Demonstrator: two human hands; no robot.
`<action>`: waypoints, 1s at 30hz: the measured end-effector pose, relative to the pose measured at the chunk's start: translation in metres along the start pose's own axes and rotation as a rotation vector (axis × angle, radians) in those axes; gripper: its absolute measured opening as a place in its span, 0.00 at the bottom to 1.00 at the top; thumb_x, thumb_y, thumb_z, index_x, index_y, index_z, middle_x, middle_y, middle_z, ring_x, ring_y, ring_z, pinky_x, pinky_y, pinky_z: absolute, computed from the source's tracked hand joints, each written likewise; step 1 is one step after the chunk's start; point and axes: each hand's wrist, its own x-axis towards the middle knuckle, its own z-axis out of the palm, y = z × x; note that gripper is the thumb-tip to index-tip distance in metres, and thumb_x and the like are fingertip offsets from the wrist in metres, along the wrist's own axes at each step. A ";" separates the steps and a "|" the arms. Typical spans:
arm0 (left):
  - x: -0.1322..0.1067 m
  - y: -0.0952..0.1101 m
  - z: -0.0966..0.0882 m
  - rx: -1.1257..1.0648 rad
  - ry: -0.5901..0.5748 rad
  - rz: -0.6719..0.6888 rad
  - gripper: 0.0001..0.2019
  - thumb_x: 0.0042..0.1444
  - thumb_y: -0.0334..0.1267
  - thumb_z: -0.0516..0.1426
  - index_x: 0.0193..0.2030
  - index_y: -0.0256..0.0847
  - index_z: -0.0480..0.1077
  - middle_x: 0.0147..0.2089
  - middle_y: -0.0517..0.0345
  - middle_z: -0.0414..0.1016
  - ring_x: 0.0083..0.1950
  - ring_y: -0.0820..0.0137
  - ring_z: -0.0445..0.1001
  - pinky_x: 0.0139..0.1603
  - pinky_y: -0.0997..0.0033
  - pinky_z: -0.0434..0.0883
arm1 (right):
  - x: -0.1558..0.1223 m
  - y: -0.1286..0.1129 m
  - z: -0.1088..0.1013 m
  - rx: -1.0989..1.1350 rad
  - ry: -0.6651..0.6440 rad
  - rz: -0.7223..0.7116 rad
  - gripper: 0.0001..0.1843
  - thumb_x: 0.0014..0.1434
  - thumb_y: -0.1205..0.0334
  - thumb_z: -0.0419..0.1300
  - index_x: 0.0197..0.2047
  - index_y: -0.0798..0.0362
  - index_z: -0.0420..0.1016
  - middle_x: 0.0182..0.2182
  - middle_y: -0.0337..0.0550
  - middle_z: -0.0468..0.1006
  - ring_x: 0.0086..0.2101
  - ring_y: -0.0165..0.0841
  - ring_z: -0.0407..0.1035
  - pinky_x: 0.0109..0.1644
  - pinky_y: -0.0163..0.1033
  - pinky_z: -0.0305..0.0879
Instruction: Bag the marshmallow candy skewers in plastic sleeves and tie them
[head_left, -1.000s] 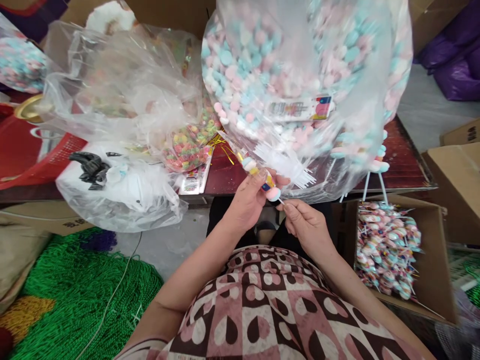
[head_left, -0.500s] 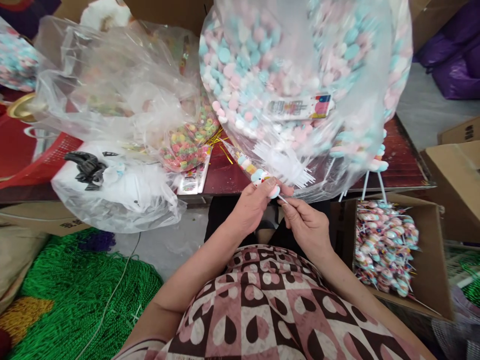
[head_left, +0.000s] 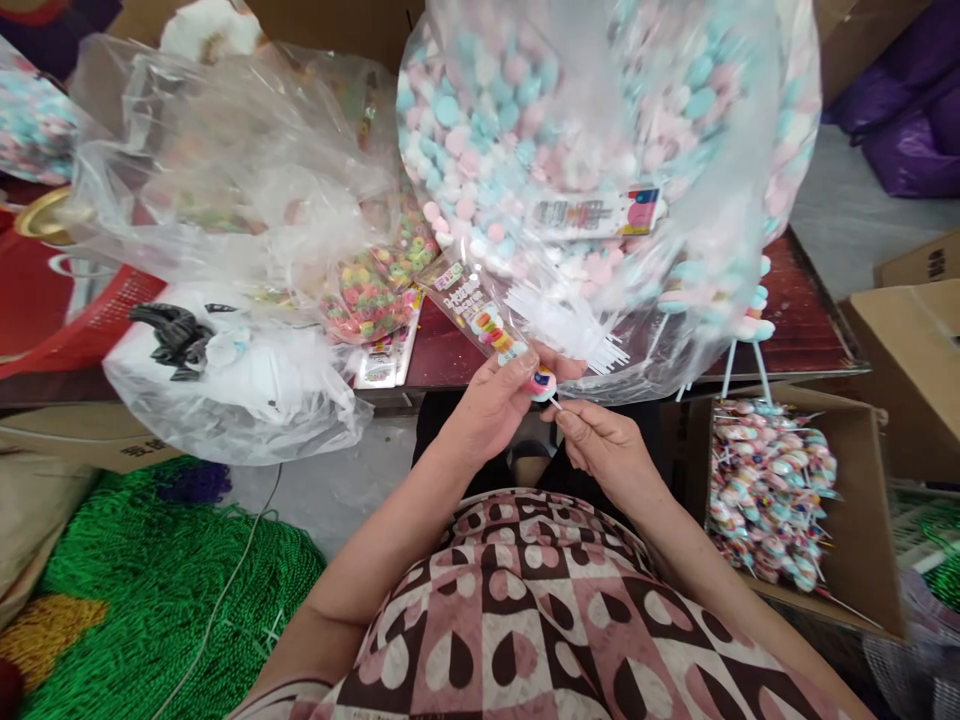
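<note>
My left hand (head_left: pixel 491 405) is closed round a narrow clear wrapper (head_left: pixel 469 305) with a printed label, and a candy skewer (head_left: pixel 517 358) of coloured pieces sits partly inside it. My right hand (head_left: pixel 604 445) pinches the skewer's thin white stick (head_left: pixel 554 402) just below the lowest pink piece. Both hands are in front of my body, at the near edge of a dark red table (head_left: pixel 806 330). Right above them hangs a big clear bag (head_left: pixel 600 150) full of pink, blue and white candies, with a bunch of white sticks (head_left: pixel 570 330) at its bottom.
A cardboard box (head_left: pixel 862 540) at the right holds several wrapped candy skewers. On the table's left lie crumpled clear bags (head_left: pixel 225 170), a pack of coloured ring candies (head_left: pixel 375 290) and a white bag (head_left: pixel 247 390). Green netting (head_left: pixel 165 580) covers the floor at left. More boxes stand at far right.
The skewer has slid further up into the wrapper, so less candy shows below my left hand. The wrapper's printed label has come into sight. Both hands stayed in nearly the same place.
</note>
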 end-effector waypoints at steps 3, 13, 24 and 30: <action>-0.002 -0.004 0.000 0.019 -0.001 -0.066 0.14 0.50 0.48 0.65 0.34 0.38 0.75 0.34 0.53 0.79 0.42 0.64 0.78 0.31 0.74 0.65 | 0.001 0.002 0.002 0.049 -0.010 0.011 0.19 0.56 0.45 0.63 0.37 0.54 0.80 0.15 0.30 0.61 0.15 0.23 0.50 0.19 0.33 0.49; -0.002 -0.013 -0.007 0.102 0.004 -0.088 0.17 0.51 0.52 0.64 0.38 0.39 0.76 0.35 0.53 0.80 0.41 0.64 0.78 0.43 0.66 0.72 | 0.000 0.000 0.009 0.002 0.158 -0.132 0.18 0.58 0.50 0.62 0.48 0.52 0.76 0.17 0.30 0.63 0.18 0.25 0.55 0.20 0.32 0.50; -0.006 -0.014 -0.004 0.095 0.011 -0.102 0.16 0.46 0.48 0.68 0.37 0.40 0.75 0.36 0.55 0.79 0.38 0.66 0.78 0.40 0.67 0.74 | 0.002 0.004 0.012 0.195 0.088 -0.039 0.18 0.57 0.47 0.63 0.40 0.53 0.77 0.11 0.26 0.56 0.13 0.23 0.49 0.18 0.32 0.49; -0.005 -0.018 -0.004 0.133 -0.002 -0.145 0.17 0.47 0.49 0.67 0.38 0.39 0.74 0.37 0.53 0.80 0.30 0.68 0.77 0.28 0.70 0.73 | 0.003 0.003 0.009 0.111 0.056 -0.035 0.20 0.60 0.44 0.60 0.39 0.54 0.76 0.12 0.29 0.61 0.14 0.23 0.51 0.18 0.32 0.51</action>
